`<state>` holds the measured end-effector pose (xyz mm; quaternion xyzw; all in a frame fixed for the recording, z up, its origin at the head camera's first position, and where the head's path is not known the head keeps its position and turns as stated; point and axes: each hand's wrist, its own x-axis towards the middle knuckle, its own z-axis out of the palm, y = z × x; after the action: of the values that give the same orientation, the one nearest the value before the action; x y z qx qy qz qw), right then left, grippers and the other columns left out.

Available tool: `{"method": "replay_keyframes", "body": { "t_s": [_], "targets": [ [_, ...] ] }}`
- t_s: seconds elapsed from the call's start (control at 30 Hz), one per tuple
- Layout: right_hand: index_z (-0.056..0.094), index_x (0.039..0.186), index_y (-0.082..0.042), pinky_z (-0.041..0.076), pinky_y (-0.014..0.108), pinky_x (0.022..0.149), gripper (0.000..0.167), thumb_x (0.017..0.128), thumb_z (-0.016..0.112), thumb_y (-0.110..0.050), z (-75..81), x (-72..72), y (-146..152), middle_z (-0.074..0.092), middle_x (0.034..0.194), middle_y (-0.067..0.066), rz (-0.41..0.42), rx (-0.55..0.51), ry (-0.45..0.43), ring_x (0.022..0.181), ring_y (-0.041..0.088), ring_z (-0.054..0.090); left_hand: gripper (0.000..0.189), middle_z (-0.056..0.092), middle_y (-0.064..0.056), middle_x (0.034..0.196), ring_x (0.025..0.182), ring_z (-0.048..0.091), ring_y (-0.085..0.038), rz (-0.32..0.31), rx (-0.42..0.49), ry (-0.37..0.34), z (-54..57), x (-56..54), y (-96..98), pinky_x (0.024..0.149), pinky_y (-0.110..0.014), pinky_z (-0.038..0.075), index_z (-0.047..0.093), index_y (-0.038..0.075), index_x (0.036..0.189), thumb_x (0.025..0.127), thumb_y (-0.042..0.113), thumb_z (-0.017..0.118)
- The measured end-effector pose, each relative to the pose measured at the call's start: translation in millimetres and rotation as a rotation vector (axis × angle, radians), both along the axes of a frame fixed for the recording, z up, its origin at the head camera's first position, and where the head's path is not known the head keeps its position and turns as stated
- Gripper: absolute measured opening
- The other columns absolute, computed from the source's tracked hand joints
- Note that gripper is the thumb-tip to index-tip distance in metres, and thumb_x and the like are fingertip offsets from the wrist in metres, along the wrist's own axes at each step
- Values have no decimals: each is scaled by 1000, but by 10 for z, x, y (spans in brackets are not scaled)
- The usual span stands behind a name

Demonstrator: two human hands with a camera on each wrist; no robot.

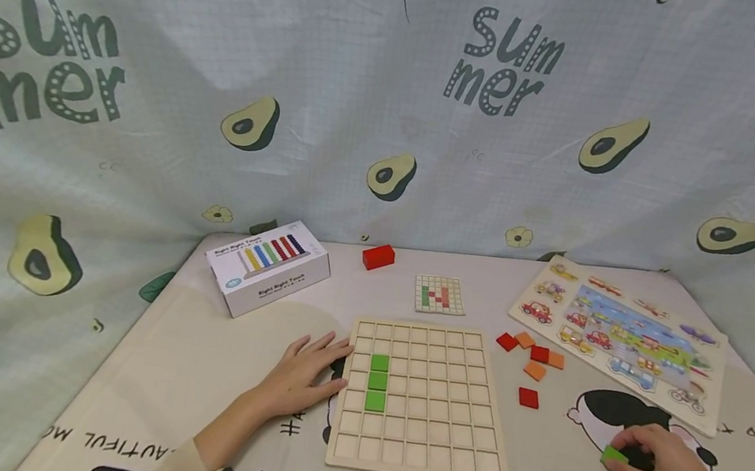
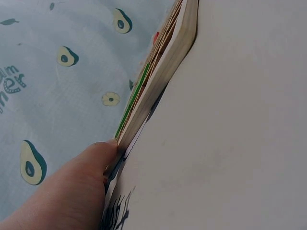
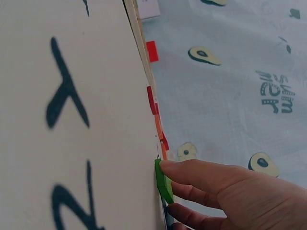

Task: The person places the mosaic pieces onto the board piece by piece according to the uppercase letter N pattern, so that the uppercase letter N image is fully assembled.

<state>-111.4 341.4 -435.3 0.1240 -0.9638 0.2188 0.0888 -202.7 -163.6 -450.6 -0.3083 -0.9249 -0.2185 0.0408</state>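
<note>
A cloth backdrop (image 1: pixel 343 64) reads "Summer" twice. Before it lies a wooden grid board (image 1: pixel 416 455). A white box (image 1: pixel 266 268) says "Right Right Touch". The left hand (image 1: pixel 303 379), fingers extended, touches the grid board's left edge. The right hand (image 1: pixel 669 467), well right of it, pinches a green tile (image 1: pixel 614 454); three matching tiles (image 1: pixel 377 381) fill cells in one column.

The right hand (image 1: pixel 665 470) pinches a green tile (image 1: pixel 613 455); the left hand (image 1: pixel 303 375) touches the board (image 1: pixel 422 409) bearing three others (image 1: pixel 377 381).
</note>
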Motion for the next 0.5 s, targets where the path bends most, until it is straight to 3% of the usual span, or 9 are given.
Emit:
{"method": "replay_keyframes", "body": {
  "t_s": [0.1, 0.3, 0.5],
  "targets": [
    [60, 77, -22, 40, 22, 58, 23, 67, 80, -21, 5, -5, -18, 51, 75, -19, 6, -24, -9, 67, -4, 43, 57, 39, -1, 142, 135, 24, -24, -2, 2, 0, 3, 4, 1, 106, -51, 11, 44, 15, 138, 90, 46, 50],
    [59, 86, -13, 43, 22, 58, 26, 71, 78, -24, 31, -4, -61, 56, 78, -7, -71, -24, -139, 67, -3, 46, 57, 39, -1, 142, 135, 24, -24, -2, 4, -1, 2, 6, 1, 106, -51, 11, 44, 15, 137, 90, 46, 50],
    [58, 86, -15, 41, 20, 54, 25, 71, 78, -16, -3, 15, -87, 52, 74, -11, -71, -70, -46, 65, -3, 44, 57, 39, -1, 142, 135, 24, -24, 5, 1, -6, -1, 7, 1, 106, -51, 11, 44, 15, 137, 90, 47, 50]
  ]
}}
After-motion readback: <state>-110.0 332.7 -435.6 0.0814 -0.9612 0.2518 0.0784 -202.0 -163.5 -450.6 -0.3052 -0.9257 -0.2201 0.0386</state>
